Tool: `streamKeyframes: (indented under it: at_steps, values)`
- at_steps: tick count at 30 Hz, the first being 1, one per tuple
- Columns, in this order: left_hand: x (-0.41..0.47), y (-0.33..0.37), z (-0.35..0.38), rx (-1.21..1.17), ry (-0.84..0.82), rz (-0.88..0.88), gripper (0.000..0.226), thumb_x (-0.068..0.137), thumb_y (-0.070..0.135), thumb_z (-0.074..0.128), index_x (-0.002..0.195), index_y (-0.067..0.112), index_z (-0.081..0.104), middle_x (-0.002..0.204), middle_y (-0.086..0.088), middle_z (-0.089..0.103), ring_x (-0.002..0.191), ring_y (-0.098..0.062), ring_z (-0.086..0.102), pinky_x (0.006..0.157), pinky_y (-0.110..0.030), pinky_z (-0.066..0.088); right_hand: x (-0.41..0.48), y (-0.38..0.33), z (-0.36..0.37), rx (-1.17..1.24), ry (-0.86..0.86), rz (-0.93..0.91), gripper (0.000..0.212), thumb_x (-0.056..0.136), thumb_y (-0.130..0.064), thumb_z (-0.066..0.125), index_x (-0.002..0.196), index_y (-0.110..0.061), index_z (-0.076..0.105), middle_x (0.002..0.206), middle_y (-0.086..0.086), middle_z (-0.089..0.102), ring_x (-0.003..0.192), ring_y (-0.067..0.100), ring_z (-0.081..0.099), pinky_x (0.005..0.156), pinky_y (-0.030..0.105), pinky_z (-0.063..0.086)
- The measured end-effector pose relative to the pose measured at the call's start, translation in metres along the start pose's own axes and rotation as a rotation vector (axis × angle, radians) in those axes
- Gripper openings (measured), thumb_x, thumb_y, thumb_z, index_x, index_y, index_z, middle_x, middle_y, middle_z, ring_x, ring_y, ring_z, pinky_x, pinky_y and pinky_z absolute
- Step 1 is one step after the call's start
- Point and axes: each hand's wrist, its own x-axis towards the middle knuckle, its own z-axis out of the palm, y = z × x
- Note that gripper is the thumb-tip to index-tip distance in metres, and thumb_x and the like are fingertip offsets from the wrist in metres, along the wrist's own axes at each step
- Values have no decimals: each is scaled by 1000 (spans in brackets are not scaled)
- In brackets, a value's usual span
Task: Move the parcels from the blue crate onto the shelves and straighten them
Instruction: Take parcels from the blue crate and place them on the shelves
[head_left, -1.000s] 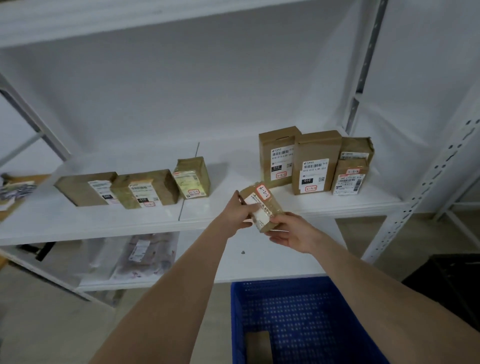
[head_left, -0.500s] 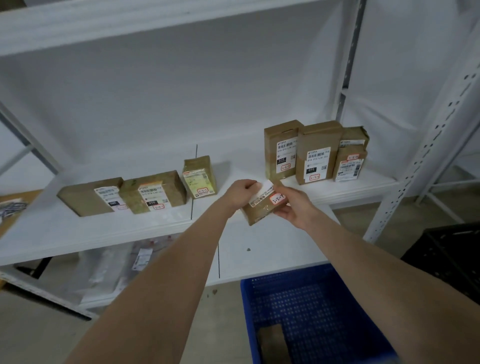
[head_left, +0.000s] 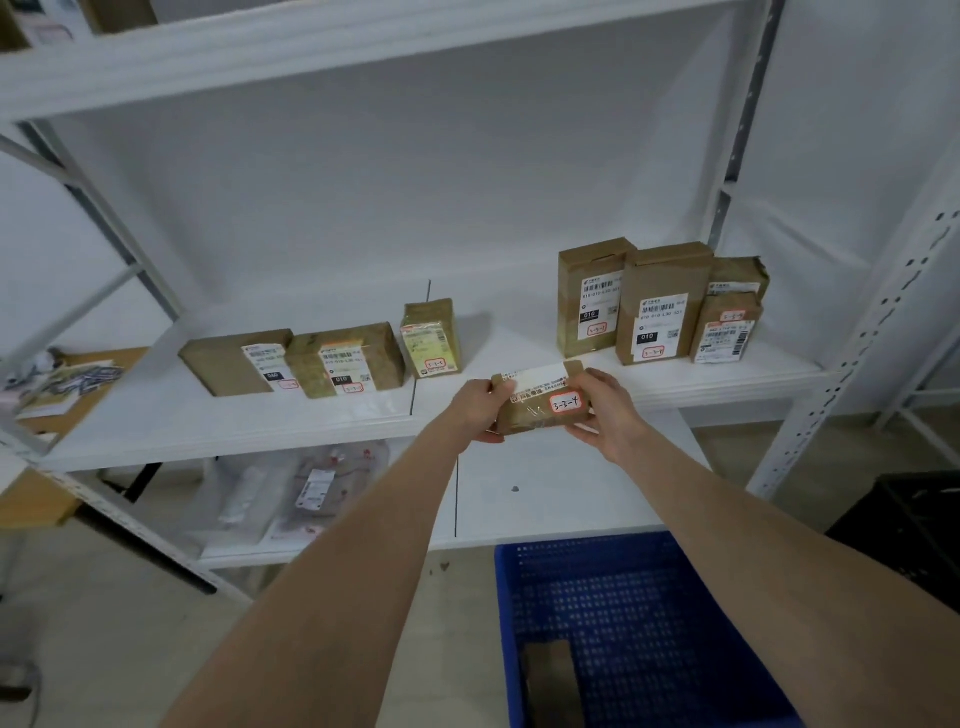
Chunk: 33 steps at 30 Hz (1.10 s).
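A small brown parcel (head_left: 540, 402) with a white label and a red-edged tag reading 3-3-4 is held level in front of the middle shelf (head_left: 519, 374). My left hand (head_left: 475, 410) grips its left end and my right hand (head_left: 605, 410) grips its right end. On the shelf stand three parcels at the left (head_left: 343, 358) and several upright parcels at the right (head_left: 660, 304). The blue crate (head_left: 639, 623) is below, with one brown parcel (head_left: 550, 680) lying in it.
A lower shelf (head_left: 545, 499) holds clear plastic bags (head_left: 291, 493) at the left. A perforated white upright (head_left: 857, 353) stands at the right, a black crate (head_left: 914, 525) beyond it. A wooden table with papers (head_left: 62, 384) is at the far left.
The parcel has been turned from tilted to level, its 3-3-4 tag now facing me, and both hands have risen toward the shelf edge.
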Motion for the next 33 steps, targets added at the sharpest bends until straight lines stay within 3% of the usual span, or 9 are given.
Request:
streamKeyframes:
  at_steps: [4,15,18,25,27,30,33]
  values:
    - [-14,-2,6,42,54,-15,43,101,33,39,130,4,49,125,-15,55,103,-31,61,77,-40,57,-10,3,-1,-54,-29,-17,25,88,-19,65,113,-17,62,97,6,70,82,16,66,71,31,54]
    - [-24,-13,-14,37,174,-57,44,102,37,30,126,7,51,127,-15,53,109,-33,58,73,-40,59,-11,12,17,-57,-99,26,17,86,-19,69,103,-14,68,86,4,72,81,20,68,83,40,57]
    - [-17,-20,-26,35,179,-63,44,102,37,29,126,8,51,126,-15,53,108,-33,58,69,-37,59,-5,16,29,-93,-93,34,12,87,-21,69,98,-18,67,85,2,72,82,19,68,80,38,57]
    - [17,-46,-72,45,202,3,40,103,31,28,129,11,50,122,-13,56,105,-31,60,77,-42,58,19,27,78,-198,-109,-21,6,89,-23,67,94,-25,65,83,-5,72,74,10,67,71,26,49]
    - [32,-55,-92,52,206,19,38,103,30,28,131,13,49,117,-10,56,104,-30,59,80,-43,57,31,33,100,-229,-107,-51,9,89,-22,67,96,-27,64,82,-7,72,74,9,66,74,26,47]
    - [60,-67,-128,52,213,29,34,103,28,31,126,13,51,105,-8,54,98,-28,57,84,-45,55,51,40,135,-249,-100,-91,16,89,-19,67,101,-27,63,88,-7,70,74,8,66,65,22,49]
    - [87,-77,-160,62,197,54,35,103,24,32,132,15,49,120,-16,57,108,-32,56,97,-49,47,76,50,168,-287,-70,-143,28,89,-10,66,116,-17,62,104,5,68,84,15,68,68,27,56]
